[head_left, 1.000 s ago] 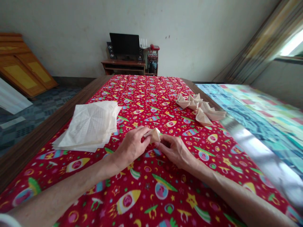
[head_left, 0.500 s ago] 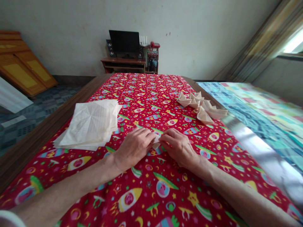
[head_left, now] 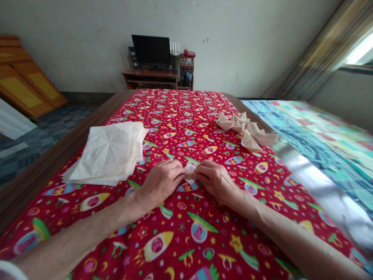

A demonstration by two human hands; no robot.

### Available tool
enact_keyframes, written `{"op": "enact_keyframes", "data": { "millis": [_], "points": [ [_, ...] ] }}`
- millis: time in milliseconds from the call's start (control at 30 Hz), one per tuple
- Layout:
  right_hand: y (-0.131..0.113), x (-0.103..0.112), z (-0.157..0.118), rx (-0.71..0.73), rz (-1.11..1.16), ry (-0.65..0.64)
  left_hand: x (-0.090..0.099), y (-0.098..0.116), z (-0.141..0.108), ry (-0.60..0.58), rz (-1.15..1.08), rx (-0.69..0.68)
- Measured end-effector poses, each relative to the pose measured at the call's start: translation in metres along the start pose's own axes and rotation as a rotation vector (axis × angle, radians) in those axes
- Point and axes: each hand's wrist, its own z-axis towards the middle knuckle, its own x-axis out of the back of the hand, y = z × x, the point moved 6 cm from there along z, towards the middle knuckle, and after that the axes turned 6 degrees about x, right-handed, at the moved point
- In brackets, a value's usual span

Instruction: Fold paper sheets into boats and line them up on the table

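Note:
A small folded piece of white paper lies between my two hands, low over the red patterned cloth. My left hand pinches its left side, and my right hand pinches its right side. Both hands are closed, with the fingertips partly hidden behind the knuckles. To the left of my left hand rests a stack of thin, creased off-white paper sheets. Several folded paper boat-like shapes sit together beyond my right hand, near the right edge of the cloth.
The cloth covers a dark wooden table. Against the far wall stands a small desk with a monitor, speakers and a red telephone. A bed with a checked cover adjoins on the right. An orange cabinet is at the left.
My hands have drawn slightly apart, the left one shifting left, so more of the folded paper shows between them. The whole view has shifted a little.

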Motion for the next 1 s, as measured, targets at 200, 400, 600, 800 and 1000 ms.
{"op": "enact_keyframes", "data": {
  "millis": [200,400,600,800,1000],
  "points": [
    [0.008,-0.001,-0.003,-0.105,-0.018,0.0,-0.001,-0.016,0.003,-0.023,-0.138,0.155],
    [0.009,-0.001,-0.002,-0.118,-0.149,-0.022,-0.002,-0.019,0.007,-0.047,-0.161,0.243],
    [0.008,-0.003,0.003,-0.118,-0.205,-0.033,-0.005,-0.015,0.013,-0.071,-0.113,0.291],
    [0.017,-0.003,0.007,-0.194,-0.136,-0.074,-0.004,-0.017,0.014,-0.13,-0.031,0.318],
    [0.023,0.001,0.007,-0.226,-0.086,-0.126,-0.002,-0.029,0.013,-0.141,0.003,0.337]
  ]
}}
